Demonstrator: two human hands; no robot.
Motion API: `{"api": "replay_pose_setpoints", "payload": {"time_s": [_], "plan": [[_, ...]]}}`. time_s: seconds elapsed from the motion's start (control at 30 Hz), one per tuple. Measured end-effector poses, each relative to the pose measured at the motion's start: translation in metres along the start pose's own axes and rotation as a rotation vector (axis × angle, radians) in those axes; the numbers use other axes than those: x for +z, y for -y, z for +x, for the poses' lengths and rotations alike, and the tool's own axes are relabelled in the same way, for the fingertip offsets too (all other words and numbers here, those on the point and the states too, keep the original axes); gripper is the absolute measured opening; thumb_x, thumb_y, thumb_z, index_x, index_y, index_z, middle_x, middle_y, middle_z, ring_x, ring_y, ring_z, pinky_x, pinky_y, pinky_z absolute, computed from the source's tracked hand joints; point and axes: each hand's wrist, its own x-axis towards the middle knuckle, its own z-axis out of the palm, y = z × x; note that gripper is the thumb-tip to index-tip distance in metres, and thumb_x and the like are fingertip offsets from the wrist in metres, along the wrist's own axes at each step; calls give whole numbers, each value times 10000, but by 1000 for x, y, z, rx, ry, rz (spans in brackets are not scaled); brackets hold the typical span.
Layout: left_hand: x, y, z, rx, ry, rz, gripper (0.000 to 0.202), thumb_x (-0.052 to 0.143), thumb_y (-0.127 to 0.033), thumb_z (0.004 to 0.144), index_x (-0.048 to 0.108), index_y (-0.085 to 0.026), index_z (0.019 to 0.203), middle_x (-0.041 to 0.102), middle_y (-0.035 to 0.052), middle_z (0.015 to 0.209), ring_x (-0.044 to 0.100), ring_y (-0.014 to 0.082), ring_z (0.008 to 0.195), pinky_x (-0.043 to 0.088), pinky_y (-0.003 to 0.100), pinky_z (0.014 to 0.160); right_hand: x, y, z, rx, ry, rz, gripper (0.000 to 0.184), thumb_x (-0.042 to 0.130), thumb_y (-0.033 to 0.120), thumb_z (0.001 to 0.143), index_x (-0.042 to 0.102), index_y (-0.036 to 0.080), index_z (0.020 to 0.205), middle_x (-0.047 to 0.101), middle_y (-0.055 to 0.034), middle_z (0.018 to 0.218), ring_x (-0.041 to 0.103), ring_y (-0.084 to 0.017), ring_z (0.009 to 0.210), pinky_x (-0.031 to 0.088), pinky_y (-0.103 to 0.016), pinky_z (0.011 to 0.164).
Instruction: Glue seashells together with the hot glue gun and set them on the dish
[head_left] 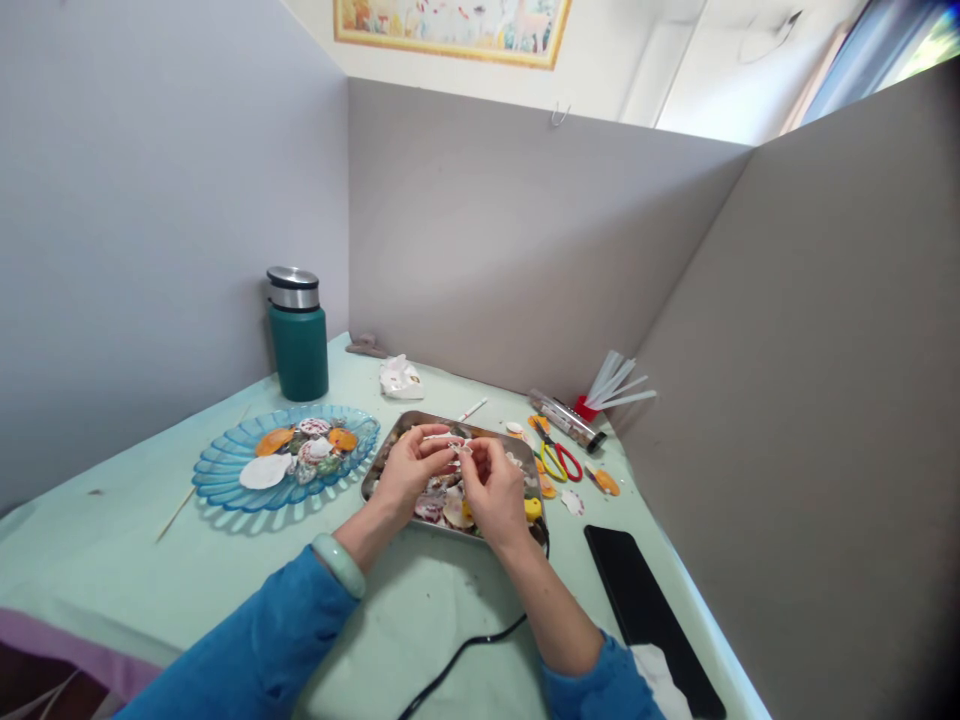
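My left hand (409,468) and my right hand (491,490) meet over a metal tray (379,470) filled with seashells. Both hands pinch a small white piece (448,440), shell-like and thin, held between the fingertips above the tray. My left wrist wears a pale green bangle (339,565). Both arms are in blue sleeves. A black cable (457,655) runs from under my right hand toward the table's near edge.
A blue glass plate (225,480) with several shells sits to the left, a green flask (298,335) behind it. Scissors (559,458), a tube (566,420), white sticks in a red holder (611,390) and a black phone (637,600) lie at right. Grey partition walls enclose the table.
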Motion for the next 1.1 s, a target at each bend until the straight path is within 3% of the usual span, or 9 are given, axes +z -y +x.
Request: {"api": "replay_pose_setpoints", "payload": {"time_s": [0.2, 0.37, 0.53, 0.87, 1.1], "plan": [[2, -3, -1, -16, -23, 3, 410, 765, -235, 640, 545, -143, 973, 703, 100, 947, 662, 186, 817, 522, 286, 684, 1, -1, -1, -65, 3, -45, 102, 499, 244, 874, 564, 185, 926, 650, -41, 779, 609, -163, 671, 470, -260, 620], [0, -2, -1, -17, 5, -45, 440, 779, -190, 611, 544, -135, 979, 704, 97, 948, 665, 182, 817, 520, 298, 733, 2, -2, -2, -109, 15, -56, 108, 488, 227, 876, 555, 183, 948, 646, -46, 812, 609, -165, 690, 480, -272, 645], [0, -2, -1, -6, 28, -39, 451, 780, -179, 614, 539, -133, 992, 702, 108, 967, 664, 191, 836, 520, 318, 755, 1, -1, -1, -106, 11, -69, 106, 491, 228, 878, 552, 187, 955, 650, -53, 835, 613, -175, 721, 485, -283, 661], [2, -4, 0, -25, -54, -89, 425, 798, -225, 597, 564, -145, 943, 715, 75, 891, 666, 174, 794, 513, 295, 717, 1, -2, -1, -106, 62, 22, 162, 505, 187, 860, 561, 190, 1011, 659, -50, 887, 626, -169, 760, 496, -275, 689], [-2, -3, 1, -60, -27, -98, 408, 786, -211, 629, 555, -162, 961, 714, 85, 962, 674, 174, 823, 517, 291, 727, 1, -4, 0, -61, 38, 60, 165, 494, 160, 855, 574, 193, 996, 663, -50, 885, 623, -175, 769, 498, -292, 713]]}}
